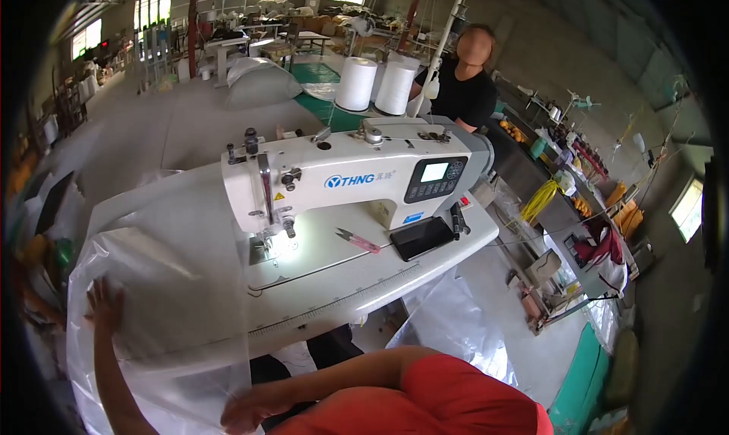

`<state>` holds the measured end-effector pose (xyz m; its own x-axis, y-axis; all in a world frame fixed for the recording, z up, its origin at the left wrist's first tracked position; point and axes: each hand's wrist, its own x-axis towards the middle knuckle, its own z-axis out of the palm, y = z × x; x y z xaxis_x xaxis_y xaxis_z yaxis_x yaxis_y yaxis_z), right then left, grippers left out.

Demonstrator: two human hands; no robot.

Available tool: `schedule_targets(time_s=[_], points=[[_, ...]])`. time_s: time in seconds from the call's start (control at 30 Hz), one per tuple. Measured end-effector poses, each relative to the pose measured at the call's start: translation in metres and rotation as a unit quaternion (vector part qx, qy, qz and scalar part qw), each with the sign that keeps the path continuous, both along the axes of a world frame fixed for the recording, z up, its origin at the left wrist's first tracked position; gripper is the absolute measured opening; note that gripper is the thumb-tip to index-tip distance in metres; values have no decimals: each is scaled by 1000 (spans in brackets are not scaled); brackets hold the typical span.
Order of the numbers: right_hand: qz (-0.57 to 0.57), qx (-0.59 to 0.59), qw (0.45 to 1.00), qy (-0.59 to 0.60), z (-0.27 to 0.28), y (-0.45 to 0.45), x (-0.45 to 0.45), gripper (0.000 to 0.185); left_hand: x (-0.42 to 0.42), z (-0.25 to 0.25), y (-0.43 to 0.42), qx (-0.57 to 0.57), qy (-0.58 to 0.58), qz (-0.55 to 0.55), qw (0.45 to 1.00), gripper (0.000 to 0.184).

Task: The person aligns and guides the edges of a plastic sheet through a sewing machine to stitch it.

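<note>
A large clear plastic sheet point(186, 306) drapes over the left end of the sewing machine table and hangs down its front. My left hand point(105, 304) lies on the sheet with its fingers spread. Down by the sheet's near right edge, my right hand point(247, 409) has its fingers curled in on the plastic; the fingertips are partly hidden. To the right of the sheet stands a white sewing machine point(342, 173), its needle area lit. Pink-handled thread snips point(358, 241) and a black phone point(422, 238) lie on the table point(334, 302) beneath its arm.
Two white thread cones point(376, 86) stand behind the machine. Beyond them is a person in a black shirt point(474, 93). More plastic point(456, 325) hangs below the table's right side. A cluttered bench with yellow cord point(539, 200) runs along the right.
</note>
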<state>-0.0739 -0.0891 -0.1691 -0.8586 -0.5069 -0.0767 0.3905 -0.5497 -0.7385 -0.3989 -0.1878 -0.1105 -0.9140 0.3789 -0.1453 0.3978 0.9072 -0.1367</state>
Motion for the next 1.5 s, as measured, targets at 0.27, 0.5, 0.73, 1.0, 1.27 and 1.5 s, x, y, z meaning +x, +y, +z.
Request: schedule_targets(time_s=[0.27,0.5,0.73,1.0,1.27,1.5], points=[[-45,-45,995,-74,-32,16,32,51,3,0,3,9,35,41,999,63],[-55,-175,979,86,-2,11,4,69,14,8,4,3,50,44,998,61],[60,230,949,206,40,30,28,23,13,9,4,11,44,40,998,60],[-134,229,911,315,26,42,42,26,10,5,-1,18,53,27,998,59],[-66,351,873,334,9,35,38,27,19,12,4,22,55,23,998,59],[-63,562,682,463,9,24,29,17,1,-5,-6,28,79,6,996,58]])
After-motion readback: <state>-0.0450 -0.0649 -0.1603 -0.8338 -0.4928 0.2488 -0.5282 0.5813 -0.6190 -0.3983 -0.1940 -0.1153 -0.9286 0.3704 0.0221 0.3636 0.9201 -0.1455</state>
